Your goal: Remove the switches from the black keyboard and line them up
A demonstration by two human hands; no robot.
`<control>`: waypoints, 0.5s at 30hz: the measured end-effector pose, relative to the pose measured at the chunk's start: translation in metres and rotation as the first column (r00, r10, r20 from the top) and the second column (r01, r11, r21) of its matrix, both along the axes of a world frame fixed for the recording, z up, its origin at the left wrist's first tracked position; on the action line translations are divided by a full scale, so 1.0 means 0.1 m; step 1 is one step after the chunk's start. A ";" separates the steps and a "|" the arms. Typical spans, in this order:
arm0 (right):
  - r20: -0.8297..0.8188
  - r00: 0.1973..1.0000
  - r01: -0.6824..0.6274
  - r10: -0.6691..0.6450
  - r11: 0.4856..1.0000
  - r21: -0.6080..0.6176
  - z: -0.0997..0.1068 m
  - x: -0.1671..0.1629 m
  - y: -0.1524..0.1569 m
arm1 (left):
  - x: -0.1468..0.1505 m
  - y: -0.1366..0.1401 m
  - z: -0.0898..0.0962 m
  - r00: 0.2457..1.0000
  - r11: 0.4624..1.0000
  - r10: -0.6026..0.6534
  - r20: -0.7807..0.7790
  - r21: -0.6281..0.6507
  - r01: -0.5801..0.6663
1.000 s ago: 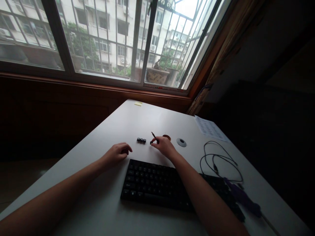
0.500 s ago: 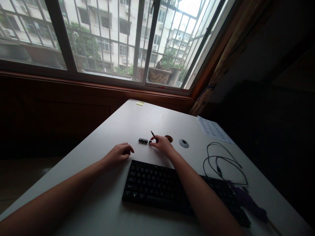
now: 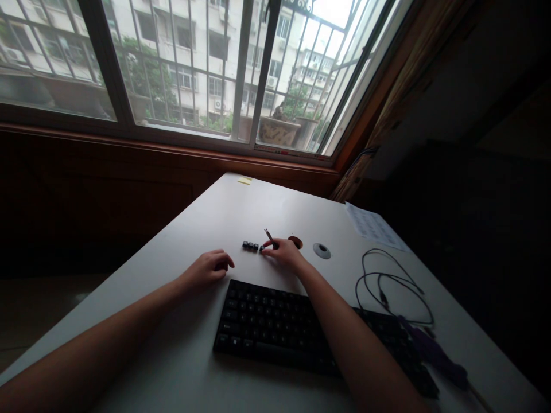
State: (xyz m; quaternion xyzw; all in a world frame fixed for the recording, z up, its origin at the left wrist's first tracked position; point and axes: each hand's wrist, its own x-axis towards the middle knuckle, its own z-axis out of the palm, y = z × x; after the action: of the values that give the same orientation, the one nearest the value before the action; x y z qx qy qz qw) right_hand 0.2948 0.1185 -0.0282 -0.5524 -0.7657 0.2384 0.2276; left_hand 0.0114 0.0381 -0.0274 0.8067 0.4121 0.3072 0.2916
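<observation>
On the white table, my right hand (image 3: 282,252) grips a slim tool with a small forked tip (image 3: 269,235), which points up and away from me. Its thumb and fingertip also touch a small black keycap (image 3: 262,248). Just left of that stands a short row of three black keycaps (image 3: 250,245), with a narrow gap between. My left hand (image 3: 209,267) rests on the table with loosely bent fingers and holds nothing visible. Nearer to me lies a black keyboard (image 3: 267,321); my right forearm crosses over it and hides part of its keys.
A round hole (image 3: 295,242) and a grey ring-shaped cover (image 3: 321,250) are just beyond my right hand. A coiled black cable (image 3: 365,275), a purple object (image 3: 439,355) and printed paper (image 3: 374,225) lie to the right. A yellow note (image 3: 245,180) sits at the far corner, below the window.
The keycap at my right fingertips has shifted or turned slightly toward the row. The tool has rotated a little, so its forked tip shows more clearly. My left hand stays still.
</observation>
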 end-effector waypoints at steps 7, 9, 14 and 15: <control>-0.005 1.000 -0.002 0.002 1.000 0.003 0.02 -0.03 -0.01 | 0.01 -0.01 0.00 1.000 1.000 -0.009 0.011 -0.007 0.009; -0.010 1.000 -0.007 0.007 1.000 0.006 0.02 -0.03 -0.01 | 0.01 -0.01 -0.01 1.000 1.000 -0.007 0.013 -0.010 0.007; -0.026 1.000 -0.017 0.017 1.000 0.012 0.02 -0.02 -0.02 | 0.00 0.00 -0.04 1.000 1.000 -0.005 0.015 -0.001 0.005; -0.029 0.999 -0.017 0.017 1.000 0.012 0.02 -0.02 -0.02 | 0.00 0.00 -0.04 1.000 1.000 -0.003 0.019 0.002 0.003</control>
State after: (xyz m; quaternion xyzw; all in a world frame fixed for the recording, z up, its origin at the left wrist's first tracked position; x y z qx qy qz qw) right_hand 0.2930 0.1163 -0.0267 -0.5409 -0.7683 0.2438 0.2401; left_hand 0.0116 0.0382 -0.0315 0.8048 0.4076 0.3146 0.2951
